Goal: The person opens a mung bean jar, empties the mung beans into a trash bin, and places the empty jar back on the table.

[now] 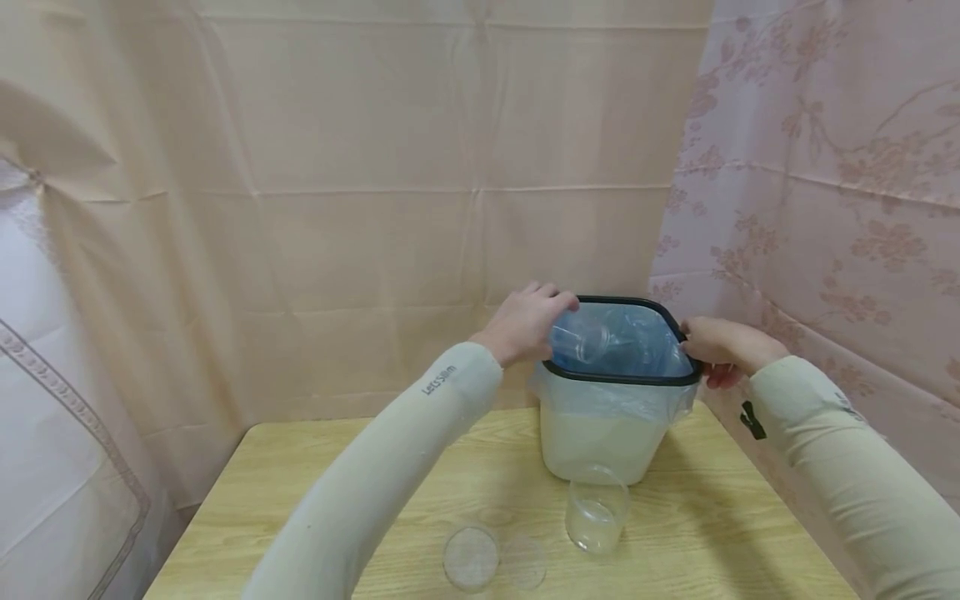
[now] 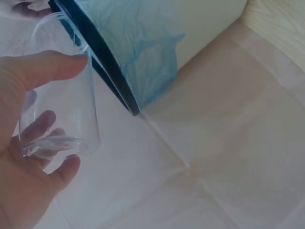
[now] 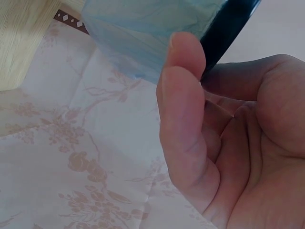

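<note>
A cream waste bin (image 1: 600, 450) with a dark rim (image 1: 626, 379) and a translucent blue liner bag (image 1: 637, 329) stands at the table's back right. My left hand (image 1: 528, 325) holds a clear plastic jar (image 2: 66, 109) at the bin's left side, thumb and fingers around its wall. The jar lies tilted, its mouth over the bin opening. On the opposite side, my right hand (image 1: 723, 343) pinches the rim, with the thumb on one side and fingers (image 3: 183, 119) curled on the other. The liner hangs folded down outside the rim.
A second clear jar (image 1: 596, 517) stands upright in front of the bin. Two clear round discs, a left disc (image 1: 471, 558) and a fainter right disc (image 1: 525, 562), lie near the front of the wooden table (image 1: 337, 467). Beige and floral curtains hang behind and to the right.
</note>
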Demonstrator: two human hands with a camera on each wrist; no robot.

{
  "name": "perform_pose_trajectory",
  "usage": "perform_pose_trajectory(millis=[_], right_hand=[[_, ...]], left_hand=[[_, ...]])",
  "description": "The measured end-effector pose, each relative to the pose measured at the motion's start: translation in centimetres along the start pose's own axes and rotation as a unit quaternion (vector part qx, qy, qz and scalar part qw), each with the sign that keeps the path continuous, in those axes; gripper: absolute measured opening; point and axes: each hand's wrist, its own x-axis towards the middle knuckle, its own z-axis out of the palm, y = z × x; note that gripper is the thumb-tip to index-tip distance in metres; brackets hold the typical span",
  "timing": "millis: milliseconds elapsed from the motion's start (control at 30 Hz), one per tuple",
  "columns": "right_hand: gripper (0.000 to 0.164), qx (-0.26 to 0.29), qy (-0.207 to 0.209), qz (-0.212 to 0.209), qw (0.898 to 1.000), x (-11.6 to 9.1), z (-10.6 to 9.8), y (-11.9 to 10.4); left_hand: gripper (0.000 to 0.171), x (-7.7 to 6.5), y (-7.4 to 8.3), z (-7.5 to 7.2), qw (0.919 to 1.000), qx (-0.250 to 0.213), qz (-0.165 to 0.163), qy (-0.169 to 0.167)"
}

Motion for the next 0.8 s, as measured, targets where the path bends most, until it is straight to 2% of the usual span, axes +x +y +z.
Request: perform_pose_trajectory(millis=[367,533,800], right_hand=[[0.036,0.003,-0.002,0.003,1.0,0.1,0.0,0.0],[0.042,0.007,-0.006,0.013,1.0,0.2,0.0,0.0],[0.037,0.011,-0.008,0.009,1.0,0.2,0.0,0.0]], left_hand=[[0.062,0.0,-0.3,-0.1,1.0,0.0,0.001,-0.002],[0.065,-0.2,-0.5,-0.2,0.9997,-0.016,-0.015,-0.01],[0.063,-0.8,-1.4,-0.3,0.9991,-0.029,-0.03,-0.012]])
